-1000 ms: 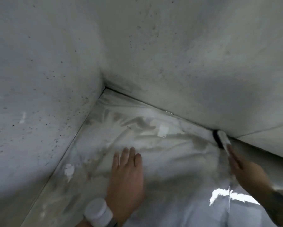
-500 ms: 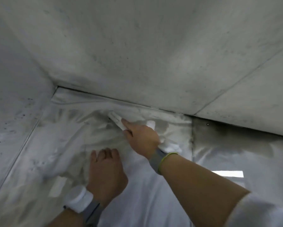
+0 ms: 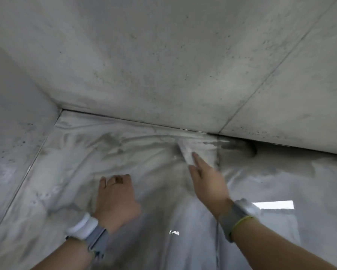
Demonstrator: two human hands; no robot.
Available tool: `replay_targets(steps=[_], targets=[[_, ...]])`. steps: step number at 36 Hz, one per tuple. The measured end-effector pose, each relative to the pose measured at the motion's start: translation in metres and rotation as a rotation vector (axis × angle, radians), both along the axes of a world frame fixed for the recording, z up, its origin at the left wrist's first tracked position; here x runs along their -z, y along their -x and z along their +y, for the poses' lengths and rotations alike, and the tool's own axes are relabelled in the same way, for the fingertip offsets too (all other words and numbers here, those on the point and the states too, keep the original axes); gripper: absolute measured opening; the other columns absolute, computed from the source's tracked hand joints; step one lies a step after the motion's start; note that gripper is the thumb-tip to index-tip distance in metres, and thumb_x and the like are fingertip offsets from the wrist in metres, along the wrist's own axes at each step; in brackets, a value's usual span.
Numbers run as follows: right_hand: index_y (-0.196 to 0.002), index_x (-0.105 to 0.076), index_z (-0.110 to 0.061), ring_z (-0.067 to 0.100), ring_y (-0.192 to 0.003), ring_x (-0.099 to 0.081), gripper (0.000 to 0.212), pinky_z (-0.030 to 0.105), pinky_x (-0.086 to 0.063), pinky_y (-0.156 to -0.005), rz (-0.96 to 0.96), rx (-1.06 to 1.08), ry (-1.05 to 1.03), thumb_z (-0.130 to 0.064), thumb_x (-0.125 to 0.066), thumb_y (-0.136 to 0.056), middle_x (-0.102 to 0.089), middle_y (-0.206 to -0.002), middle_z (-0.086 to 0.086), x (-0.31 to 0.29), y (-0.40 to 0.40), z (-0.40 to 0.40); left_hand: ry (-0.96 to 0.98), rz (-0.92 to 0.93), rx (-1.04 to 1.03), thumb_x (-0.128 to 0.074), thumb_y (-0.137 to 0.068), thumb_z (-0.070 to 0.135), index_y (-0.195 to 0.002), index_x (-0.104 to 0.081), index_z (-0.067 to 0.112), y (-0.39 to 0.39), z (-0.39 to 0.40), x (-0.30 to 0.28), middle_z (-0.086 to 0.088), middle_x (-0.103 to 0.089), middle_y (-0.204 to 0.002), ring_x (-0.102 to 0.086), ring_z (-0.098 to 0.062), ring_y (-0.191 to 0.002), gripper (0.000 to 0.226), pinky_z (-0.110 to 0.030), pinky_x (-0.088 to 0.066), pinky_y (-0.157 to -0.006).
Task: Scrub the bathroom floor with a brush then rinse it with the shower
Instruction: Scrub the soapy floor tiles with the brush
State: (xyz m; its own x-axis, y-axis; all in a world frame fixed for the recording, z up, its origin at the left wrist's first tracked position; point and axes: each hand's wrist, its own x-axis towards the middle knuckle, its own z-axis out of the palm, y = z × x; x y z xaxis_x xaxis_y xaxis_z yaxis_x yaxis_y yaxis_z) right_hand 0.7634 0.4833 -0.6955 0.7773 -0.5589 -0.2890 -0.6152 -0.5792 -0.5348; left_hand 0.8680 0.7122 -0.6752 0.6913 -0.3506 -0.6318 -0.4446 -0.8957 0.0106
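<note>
Your right hand [image 3: 208,180] holds a white scrubbing brush [image 3: 186,152] against the wet bathroom floor [image 3: 144,221], close to where the floor meets the back wall [image 3: 163,65]. The brush is blurred, so its bristles cannot be made out. Your index finger lies straight along the top of the brush, pointing toward the wall; the other fingers are hidden beneath the hand, so you cannot tell exactly how they wrap the handle.

Your left hand [image 3: 116,197] rests palm down on the floor, nearer to you and to the left of the brush, well apart from it. Its fingers are pressed together and bent at the knuckles, tips against the floor.

The floor is pale, glossy and streaked with grey, soapy swirls around both hands. A darker grey smear lies on the floor just right of the brush, along the base of the wall.

Each wrist wears a grey band; the left wrist carries a white device [image 3: 81,226], and the right band [image 3: 234,219] has a yellow-green edge.

The side wall [image 3: 13,123] on your left is speckled with small dark spots.
</note>
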Motion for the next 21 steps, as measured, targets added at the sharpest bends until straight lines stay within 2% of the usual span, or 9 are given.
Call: replay_targets(steps=[4,9,12,15,16,18,19,21], targets=[[-0.152,-0.03,-0.044,0.031,-0.115,-0.061,0.052,0.043,-0.051,-0.094,0.106,-0.319,-0.035,-0.055,-0.039,-0.102,-0.067,-0.126,0.007,0.004,-0.047,0.073,0.031,-0.082,-0.029,-0.058,-0.08,0.043,-0.148,-0.037,0.015,0.005,0.005,0.004,-0.007,-0.051,-0.145,-0.042,-0.027,-0.139,0.077,-0.046,-0.017,-0.124],[-0.155,-0.021,-0.047,0.03,-0.113,-0.062,0.053,0.042,-0.051,-0.093,0.209,-0.428,0.054,-0.055,-0.033,-0.104,-0.065,-0.127,0.007,0.008,-0.049,0.064,0.058,-0.133,-0.053,-0.053,-0.081,0.042,-0.147,-0.035,0.018,0.01,0.01,0.007,-0.004,-0.051,-0.145,-0.043,-0.026,-0.138,0.072,-0.044,-0.022,-0.122],[-0.154,-0.022,-0.048,0.029,-0.114,-0.063,0.053,0.037,-0.05,-0.089,0.247,-0.249,0.056,-0.057,-0.031,-0.103,-0.067,-0.126,0.004,0.011,-0.011,0.01,0.059,-0.158,-0.047,-0.052,-0.085,0.042,-0.151,-0.032,0.015,0.013,0.012,0.014,-0.007,-0.046,-0.151,-0.041,-0.027,-0.142,0.075,-0.046,-0.022,-0.122],[-0.148,-0.036,-0.046,0.033,-0.11,-0.064,0.052,0.04,-0.051,-0.086,0.274,0.041,0.071,-0.061,-0.029,-0.099,-0.07,-0.122,0.006,0.008,0.036,-0.054,0.077,-0.23,-0.028,-0.052,-0.074,0.045,-0.152,-0.041,0.012,0.013,0.008,0.022,-0.012,-0.05,-0.15,-0.046,-0.031,-0.139,0.085,-0.055,-0.026,-0.12],[-0.144,-0.043,-0.042,0.033,-0.11,-0.064,0.05,0.04,-0.051,-0.085,0.274,0.108,0.067,-0.059,-0.032,-0.099,-0.07,-0.121,0.006,0.004,0.05,-0.071,0.075,-0.24,-0.029,-0.055,-0.068,0.047,-0.147,-0.048,0.011,0.011,0.006,0.028,-0.014,-0.056,-0.144,-0.051,-0.032,-0.135,0.088,-0.058,-0.029,-0.116],[-0.137,-0.053,-0.036,0.033,-0.11,-0.065,0.044,0.038,-0.049,-0.083,0.281,0.179,0.065,-0.055,-0.038,-0.1,-0.071,-0.118,0.004,-0.002,0.07,-0.085,0.091,-0.24,-0.01,-0.065,-0.045,0.047,-0.12,-0.069,0.004,0.008,0.007,0.038,-0.02,-0.07,-0.117,-0.066,-0.039,-0.111,0.087,-0.066,-0.042,-0.099],[-0.137,-0.054,-0.035,0.031,-0.111,-0.065,0.043,0.037,-0.049,-0.084,0.291,0.203,0.053,-0.053,-0.04,-0.101,-0.071,-0.118,0.003,-0.006,0.076,-0.088,0.118,-0.229,0.007,-0.068,-0.036,0.046,-0.108,-0.073,0.003,0.006,0.002,0.041,-0.021,-0.07,-0.108,-0.068,-0.041,-0.101,0.085,-0.066,-0.045,-0.092],[-0.138,-0.054,-0.032,0.03,-0.112,-0.065,0.042,0.035,-0.048,-0.085,0.294,0.234,0.034,-0.051,-0.042,-0.102,-0.071,-0.119,0.003,-0.01,0.082,-0.089,0.126,-0.182,0.082,-0.073,-0.028,0.044,-0.097,-0.073,0.004,0.005,-0.019,0.043,-0.024,-0.069,-0.107,-0.067,-0.042,-0.094,0.081,-0.063,-0.046,-0.086]])
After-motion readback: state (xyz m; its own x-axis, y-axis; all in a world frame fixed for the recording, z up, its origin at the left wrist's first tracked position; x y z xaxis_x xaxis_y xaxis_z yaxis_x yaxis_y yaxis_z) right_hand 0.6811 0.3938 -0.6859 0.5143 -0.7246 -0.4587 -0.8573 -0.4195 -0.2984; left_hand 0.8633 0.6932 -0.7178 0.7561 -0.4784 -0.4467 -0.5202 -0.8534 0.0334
